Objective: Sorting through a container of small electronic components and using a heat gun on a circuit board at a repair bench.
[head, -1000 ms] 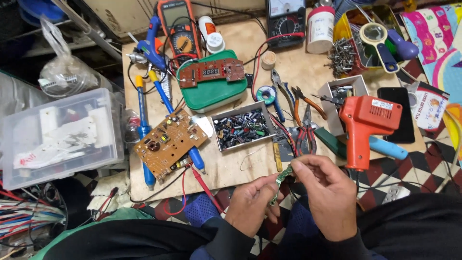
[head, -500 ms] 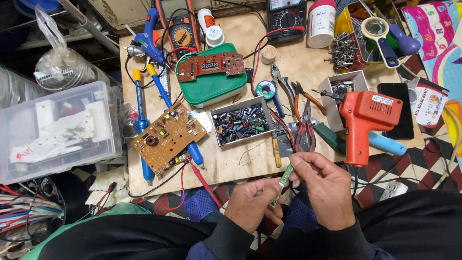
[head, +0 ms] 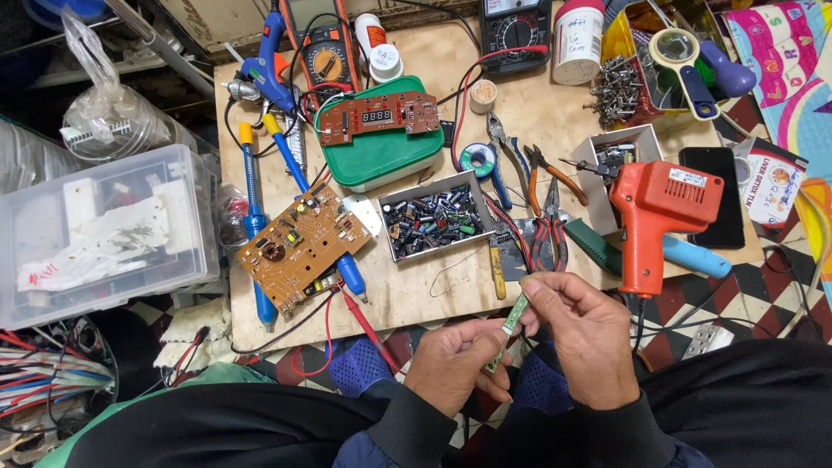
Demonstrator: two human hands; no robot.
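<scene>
Both hands pinching narrow green strip board (head: 513,322) | left hand (head: 455,364) gripping lower end, right hand (head: 579,334) upper | soldering gun (head: 652,212) lying untouched

- soldering gun (head: 656,212): glossy orange plastic;
- board (head: 416,295): matt bare wood, scuffed;
- storage bin (head: 104,230): clear smooth plastic;
- pliers (head: 548,230): dull metal, red grips;
- lidded box (head: 381,156): smooth green plastic;
- circuit board (head: 299,247): matt brown

A dark multimeter screen (head: 516,5) sits at the top edge; a white labelled canister (head: 578,30) stands beside it; a black phone screen (head: 716,196) lies right.
</scene>
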